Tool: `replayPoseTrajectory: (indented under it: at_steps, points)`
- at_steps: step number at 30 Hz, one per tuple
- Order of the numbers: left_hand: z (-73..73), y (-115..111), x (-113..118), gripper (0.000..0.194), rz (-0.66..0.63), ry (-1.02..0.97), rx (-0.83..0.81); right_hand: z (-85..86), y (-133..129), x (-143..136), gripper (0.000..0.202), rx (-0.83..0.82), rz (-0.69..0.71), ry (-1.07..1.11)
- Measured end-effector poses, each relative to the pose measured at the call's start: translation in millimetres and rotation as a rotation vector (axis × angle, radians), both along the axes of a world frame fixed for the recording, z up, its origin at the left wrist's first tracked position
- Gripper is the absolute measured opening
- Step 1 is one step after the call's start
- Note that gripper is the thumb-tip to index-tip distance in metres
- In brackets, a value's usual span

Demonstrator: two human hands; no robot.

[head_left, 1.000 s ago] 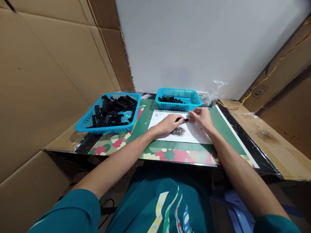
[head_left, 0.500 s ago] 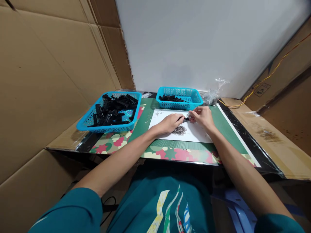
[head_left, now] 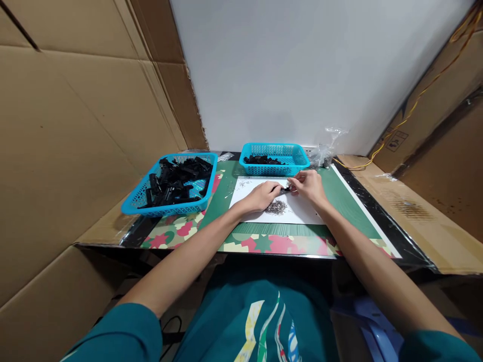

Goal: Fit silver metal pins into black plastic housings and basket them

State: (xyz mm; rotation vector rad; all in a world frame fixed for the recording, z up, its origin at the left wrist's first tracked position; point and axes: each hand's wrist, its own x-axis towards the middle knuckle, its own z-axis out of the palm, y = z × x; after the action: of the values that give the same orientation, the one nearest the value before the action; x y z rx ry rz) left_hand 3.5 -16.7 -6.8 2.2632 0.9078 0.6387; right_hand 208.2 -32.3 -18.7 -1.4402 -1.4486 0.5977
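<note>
Over a white sheet (head_left: 298, 213), my left hand (head_left: 263, 196) is closed on one end of a small black part (head_left: 286, 189). My right hand (head_left: 308, 185) has its fingers pinched together at the other end of that part; whatever lies between those fingertips is too small to make out. A pile of small metal pieces (head_left: 276, 207) lies on the sheet just below my hands. More small pieces (head_left: 243, 183) are scattered at the sheet's upper left.
A large blue basket (head_left: 169, 208) of black parts stands at the left. Behind the sheet is a smaller blue basket (head_left: 275, 170) with black pieces. A clear plastic bag (head_left: 322, 155) sits at the back right, near cardboard and a yellow cord (head_left: 405, 118).
The view has tilted and shifted slightly, so the table sits a little lower and further left. Both hands remain together at the black part.
</note>
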Motion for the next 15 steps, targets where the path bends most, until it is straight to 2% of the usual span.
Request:
replayPoseTrajectory:
  at_steps: [3, 6, 9, 12, 15]
  points:
    - [-1.9, 0, 1, 0.037, 0.020, 0.010, -0.005, -3.1, 0, 0, 0.038, -0.002, 0.014, 0.027]
    - [-2.1, -3, 1, 0.035, 0.053, 0.037, 0.013, -3.5, 0, -1, 0.041, -0.003, 0.022, 0.059]
    - [1.6, -7, 1, 0.036, 0.057, 0.050, 0.063, -0.2, 0, 0, 0.048, 0.112, -0.048, -0.029]
    - [12.2, -7, -1, 0.040, 0.038, 0.001, 0.113, 3.6, 1, 7, 0.049, 0.239, -0.137, -0.033]
    - [32.6, 3, 0, 0.042, 0.057, -0.052, 0.155, 4.9, 4, 15, 0.048, 0.268, -0.183, 0.043]
